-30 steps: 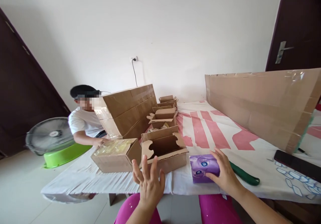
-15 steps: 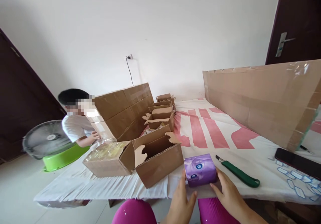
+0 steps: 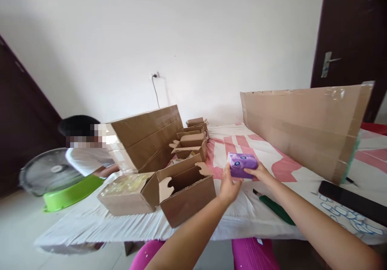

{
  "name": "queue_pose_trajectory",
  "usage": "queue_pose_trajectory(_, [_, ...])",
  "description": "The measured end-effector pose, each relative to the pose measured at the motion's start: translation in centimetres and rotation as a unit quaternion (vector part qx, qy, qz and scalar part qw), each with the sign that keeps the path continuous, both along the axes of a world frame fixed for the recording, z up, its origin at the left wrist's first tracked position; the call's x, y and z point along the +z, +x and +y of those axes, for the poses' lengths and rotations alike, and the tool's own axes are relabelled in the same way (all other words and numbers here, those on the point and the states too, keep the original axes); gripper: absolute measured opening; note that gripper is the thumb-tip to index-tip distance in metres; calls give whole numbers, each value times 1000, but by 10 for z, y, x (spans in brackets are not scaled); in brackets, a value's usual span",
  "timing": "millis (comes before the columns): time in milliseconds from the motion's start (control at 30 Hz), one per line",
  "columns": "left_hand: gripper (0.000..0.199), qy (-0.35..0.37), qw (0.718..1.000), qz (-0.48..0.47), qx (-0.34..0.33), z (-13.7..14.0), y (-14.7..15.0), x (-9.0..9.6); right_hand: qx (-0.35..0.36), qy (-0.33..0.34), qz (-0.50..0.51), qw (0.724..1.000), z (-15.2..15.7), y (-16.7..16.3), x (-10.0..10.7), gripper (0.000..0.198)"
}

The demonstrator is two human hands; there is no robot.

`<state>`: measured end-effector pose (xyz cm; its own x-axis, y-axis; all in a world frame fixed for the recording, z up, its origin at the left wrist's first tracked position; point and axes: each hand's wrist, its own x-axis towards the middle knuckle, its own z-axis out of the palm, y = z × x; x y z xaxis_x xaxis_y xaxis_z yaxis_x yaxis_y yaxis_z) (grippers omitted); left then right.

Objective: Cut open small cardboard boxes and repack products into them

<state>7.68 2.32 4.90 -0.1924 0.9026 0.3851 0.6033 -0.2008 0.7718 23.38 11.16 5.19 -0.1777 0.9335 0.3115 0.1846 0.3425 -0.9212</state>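
Note:
A purple tissue pack [image 3: 237, 168] is held up between my two hands over the cloth-covered table. My left hand [image 3: 229, 187] grips its left side, and my right hand [image 3: 256, 171] has its fingers closed on the right end. To the left stands a cardboard box [image 3: 187, 199] with its top flaps raised; its inside is dark and I cannot make out the contents. A green utility knife [image 3: 275, 208] lies under my right forearm, which partly covers it.
A taped box [image 3: 128, 193] adjoins the cardboard box. Several smaller cartons [image 3: 192, 143] run toward the wall. Tall cardboard panels [image 3: 302, 127] stand on both sides. A black phone [image 3: 352, 199] lies at right. A person [image 3: 87, 157] sits at left beside a fan [image 3: 51, 171].
The tissue pack has risen off the table near me and moved forward, with both hands now gripping it. My forearms reach further in. The person at left has leaned lower.

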Motion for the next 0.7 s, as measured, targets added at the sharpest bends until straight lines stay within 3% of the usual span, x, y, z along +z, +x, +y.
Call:
queue_pose_trajectory(67, [82,-28,999,8,-34,-43,-10,-20,84,-47,32,995,-24,8,-17,56])
queue_pose_trajectory(167, [74,-87,994,-17,-62,-101,-34,-37,246,-108,52,962,-51,8,-32,69])
queue_pose_trajectory(300, [59,-100,991,-61,-64,-144,-69,-44,373,-100,22,922,-71,-19,-32,76])
queue_pose_trajectory(500, [44,-64,987,-121,81,-158,-124,-53,345,-86,15,935,-90,-98,-41,72])
queue_pose_trajectory(600, [50,-25,984,-114,132,-150,-152,-54,303,-69,13,950,-94,-139,-52,67])
queue_pose_trajectory(700, [58,-32,982,-81,169,-134,-174,-49,254,-50,-2,966,-90,-175,-58,59])
